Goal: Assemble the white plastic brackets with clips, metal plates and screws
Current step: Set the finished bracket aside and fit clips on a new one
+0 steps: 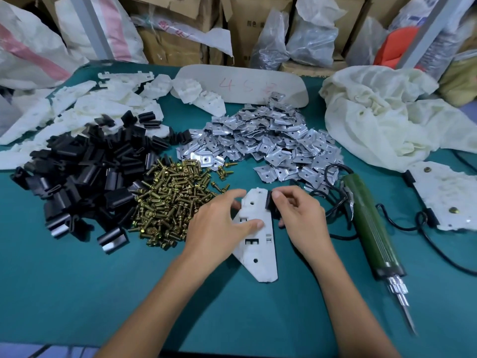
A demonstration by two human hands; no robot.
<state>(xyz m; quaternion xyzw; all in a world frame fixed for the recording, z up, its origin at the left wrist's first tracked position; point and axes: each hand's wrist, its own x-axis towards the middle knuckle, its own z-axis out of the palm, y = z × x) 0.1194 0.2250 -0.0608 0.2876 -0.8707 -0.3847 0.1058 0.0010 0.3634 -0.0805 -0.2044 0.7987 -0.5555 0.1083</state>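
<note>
My left hand [219, 223] gripped the flat white plastic bracket [258, 257]; my right hand [296, 215] pinched a black plastic clip [269, 200] against its edge. Pushing it on squarely seemed wisest.

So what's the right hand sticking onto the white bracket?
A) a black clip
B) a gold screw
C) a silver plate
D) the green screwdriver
A: the right hand pinches a black clip against the top edge of the bracket, while the screws, plates and screwdriver lie untouched on the table.
</note>
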